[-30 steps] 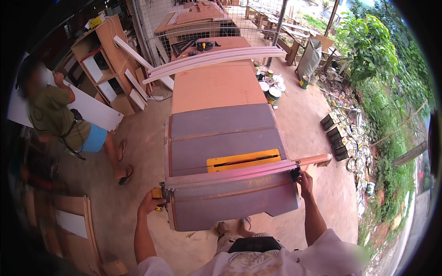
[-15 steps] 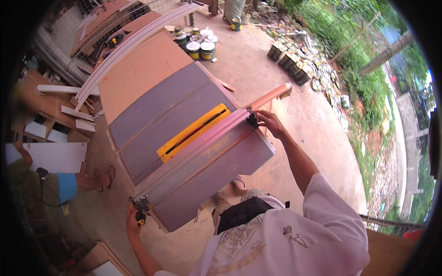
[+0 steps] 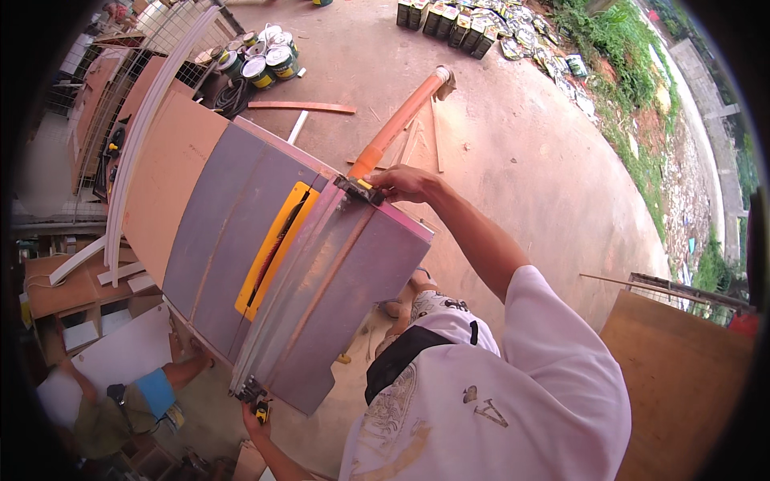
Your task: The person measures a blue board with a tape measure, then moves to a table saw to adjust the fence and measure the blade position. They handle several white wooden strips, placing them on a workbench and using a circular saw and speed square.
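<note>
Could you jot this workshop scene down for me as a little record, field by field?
Left hand: at the lower end of a long metal bar, beside a small yellow and black item
Right hand: fingers at the black piece on the bar's upper end
Work surface: grey saw table under the bar
Slot: yellow plate beside the bar
Beyond the table: orange pipe, paint cans
Other person: blue shorts, lower left

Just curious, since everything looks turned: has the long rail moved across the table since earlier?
No, not noticeably: the long rail still lies close alongside the yellow slotted plate; the whole view has turned instead.
</note>
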{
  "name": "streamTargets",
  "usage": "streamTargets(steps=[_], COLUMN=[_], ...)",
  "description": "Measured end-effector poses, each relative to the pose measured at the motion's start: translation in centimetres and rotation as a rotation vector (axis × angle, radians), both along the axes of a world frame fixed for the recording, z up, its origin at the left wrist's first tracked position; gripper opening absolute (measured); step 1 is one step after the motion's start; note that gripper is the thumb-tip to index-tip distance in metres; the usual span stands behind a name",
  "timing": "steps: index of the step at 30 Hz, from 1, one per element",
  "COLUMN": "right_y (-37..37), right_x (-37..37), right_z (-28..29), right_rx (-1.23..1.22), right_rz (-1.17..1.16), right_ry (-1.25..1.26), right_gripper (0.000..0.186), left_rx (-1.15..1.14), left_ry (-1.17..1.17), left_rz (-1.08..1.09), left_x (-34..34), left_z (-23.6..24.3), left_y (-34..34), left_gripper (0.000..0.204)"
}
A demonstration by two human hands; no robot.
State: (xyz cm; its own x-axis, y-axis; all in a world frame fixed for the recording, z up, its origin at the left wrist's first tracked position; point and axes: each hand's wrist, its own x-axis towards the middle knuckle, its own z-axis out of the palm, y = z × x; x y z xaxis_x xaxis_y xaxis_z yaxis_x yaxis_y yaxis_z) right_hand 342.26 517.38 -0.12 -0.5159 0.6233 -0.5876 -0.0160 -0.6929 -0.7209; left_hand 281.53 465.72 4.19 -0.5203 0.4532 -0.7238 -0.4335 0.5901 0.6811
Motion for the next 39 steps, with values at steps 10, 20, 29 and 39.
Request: streamTargets(steps=[10, 20, 29, 39], right_y=[1.9, -2.8, -2.7, 0.7], right_x=[4.2, -0.6, -0.4, -1.0], right_z=[2.8, -0.8, -2.2, -5.6], right_rx=[0.118, 0.645, 0.449, 0.227], right_rz=[-0.264, -0.052, -0.122, -0.248], right_ry=[-0.013, -0.239, -0.011, 0.013], right_gripper=[0.021, 0.037, 0.025, 0.062], left_rx=[-0.075, 0.052, 0.187, 0.216], left_ry=[-0.061, 0.005, 0.146, 0.077], left_rz=[0.189, 0.065, -0.224, -0.510], left_x=[2.2, 1.4, -0.4, -4.8], left_z=[0.8, -0.9, -3.5, -3.7], left_y=[1.5, -1.1, -1.6, 0.2], left_gripper=[0.039, 0.040, 0.031, 0.070])
